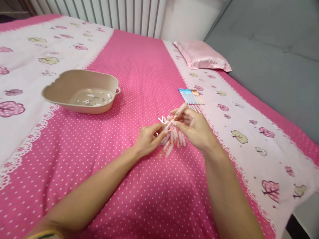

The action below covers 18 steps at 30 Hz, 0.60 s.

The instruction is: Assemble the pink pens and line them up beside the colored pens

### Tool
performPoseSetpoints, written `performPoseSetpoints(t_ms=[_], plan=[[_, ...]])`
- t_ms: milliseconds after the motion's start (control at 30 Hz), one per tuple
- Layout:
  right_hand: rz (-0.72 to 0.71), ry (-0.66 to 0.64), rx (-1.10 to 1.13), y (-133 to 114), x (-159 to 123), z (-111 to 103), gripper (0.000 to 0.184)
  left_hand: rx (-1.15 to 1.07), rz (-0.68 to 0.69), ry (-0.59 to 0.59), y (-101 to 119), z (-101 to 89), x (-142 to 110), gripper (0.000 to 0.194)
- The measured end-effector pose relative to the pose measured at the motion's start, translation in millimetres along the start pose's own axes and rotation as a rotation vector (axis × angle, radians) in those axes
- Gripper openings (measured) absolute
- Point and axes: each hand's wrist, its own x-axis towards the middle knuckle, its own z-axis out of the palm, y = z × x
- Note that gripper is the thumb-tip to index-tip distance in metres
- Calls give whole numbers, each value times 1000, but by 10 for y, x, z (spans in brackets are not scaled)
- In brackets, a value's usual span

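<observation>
Between both hands, above the bed, is a slim pale pink pen (181,110), slanting up to the right. My left hand (150,137) pinches its lower end between thumb and fingers. Higher up the same pen, the thumb and fingers of my right hand (194,126) are closed round it. Under the hands lies a loose pile of small pale pink and clear tube-like pieces (172,137); the hands cover part of it. Just beyond my right hand, pens with blue, brown and orange ends (190,96) lie side by side in a row.
A beige plastic basin (82,108) stands on the left with several small white and grey pieces (93,97) inside. The pink dotted bedsheet (135,76) has slight folds. A pink pillow (201,56) lies far right against a grey padded surface (262,53). A white radiator (114,8) is behind.
</observation>
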Motion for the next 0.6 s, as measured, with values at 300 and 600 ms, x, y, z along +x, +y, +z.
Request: performPoseSetpoints(t_ms=[300, 600], plan=[[10, -3, 9, -25, -17, -9, 20, 3, -15, -1, 21, -7, -11, 26], [6, -4, 15, -13, -16, -5, 18, 12, -9, 0, 10, 2, -6, 27]])
